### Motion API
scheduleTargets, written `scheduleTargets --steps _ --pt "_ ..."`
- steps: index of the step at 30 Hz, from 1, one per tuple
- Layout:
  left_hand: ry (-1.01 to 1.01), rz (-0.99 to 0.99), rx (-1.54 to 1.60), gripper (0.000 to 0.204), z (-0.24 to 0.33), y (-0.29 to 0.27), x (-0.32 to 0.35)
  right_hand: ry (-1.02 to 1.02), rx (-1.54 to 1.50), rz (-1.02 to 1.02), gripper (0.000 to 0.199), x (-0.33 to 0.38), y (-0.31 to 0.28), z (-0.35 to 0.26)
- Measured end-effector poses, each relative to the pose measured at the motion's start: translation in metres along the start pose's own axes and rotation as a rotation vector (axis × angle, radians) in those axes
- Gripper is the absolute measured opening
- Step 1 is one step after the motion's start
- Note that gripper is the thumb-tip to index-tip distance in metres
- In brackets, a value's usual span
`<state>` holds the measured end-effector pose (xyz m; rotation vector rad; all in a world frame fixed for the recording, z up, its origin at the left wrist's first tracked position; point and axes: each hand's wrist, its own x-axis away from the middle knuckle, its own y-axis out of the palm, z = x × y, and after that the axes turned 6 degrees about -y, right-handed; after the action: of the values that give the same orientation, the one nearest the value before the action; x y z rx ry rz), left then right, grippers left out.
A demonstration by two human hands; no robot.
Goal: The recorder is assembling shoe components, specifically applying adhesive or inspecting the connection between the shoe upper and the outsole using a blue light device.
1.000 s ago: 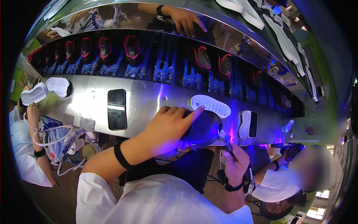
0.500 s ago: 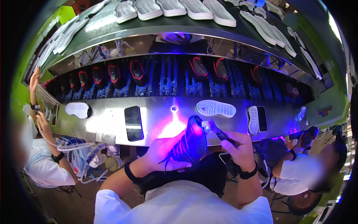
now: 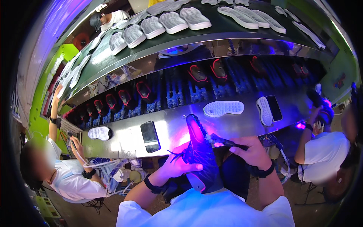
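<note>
1. OK, left hand [image 3: 177, 166]: fingers gripping the dark shoe [image 3: 204, 159] round its laced side, thumb laid across it.
2. Shoe's up off my lap, toe end pointing away from me, past the near edge of the metal surface [image 3: 130, 143]; can't tell if it's touching the metal.
3. Right hand [image 3: 251, 151]: fingers closed on the brush [image 3: 228, 142], dark handle running L toward the shoe.
4. Bristles are right at the shoe's R edge, nr the toe half; contact too small to call.
5. Purple-pink light all over the shoe & my left thumb.
6. On the surface: white sole [image 3: 224, 108] by the far edge, a bit R of the shoe.
7. Further R, 2nd sole [image 3: 265, 111] w/ a dark phone [image 3: 275, 108] just beside it.
8. L of the shoe, bigger phone [image 3: 150, 137] nr the near edge; another sole [image 3: 99, 133] toward the L end.
9. Beyond the far edge, blue rack [image 3: 221, 92] w/ red-trimmed uppers [image 3: 143, 91].
10. Above that, green shelf [image 3: 189, 36] w/ rows of pale soles [image 3: 173, 22].
11. Co-worker on my L [image 3: 73, 178], arm up toward the shelf; another on my R [image 3: 325, 153].
</note>
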<state>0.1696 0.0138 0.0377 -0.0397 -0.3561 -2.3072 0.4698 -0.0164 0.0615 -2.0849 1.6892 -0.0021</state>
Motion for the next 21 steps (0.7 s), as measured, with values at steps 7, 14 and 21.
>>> scheduleTargets --steps 7,14,21 --pt "-0.251 0.065 0.245 0.069 -0.005 0.008 -0.01 0.064 0.065 0.073 0.031 0.028 0.005 0.024" --pt "-0.212 0.075 0.297 0.065 -0.017 0.009 -0.021 0.209 -0.022 0.059 0.029 0.059 0.01 0.031" --pt "-0.181 0.141 0.359 0.058 -0.021 0.001 -0.024 0.283 -0.034 -0.129 0.03 0.071 -0.016 0.015"
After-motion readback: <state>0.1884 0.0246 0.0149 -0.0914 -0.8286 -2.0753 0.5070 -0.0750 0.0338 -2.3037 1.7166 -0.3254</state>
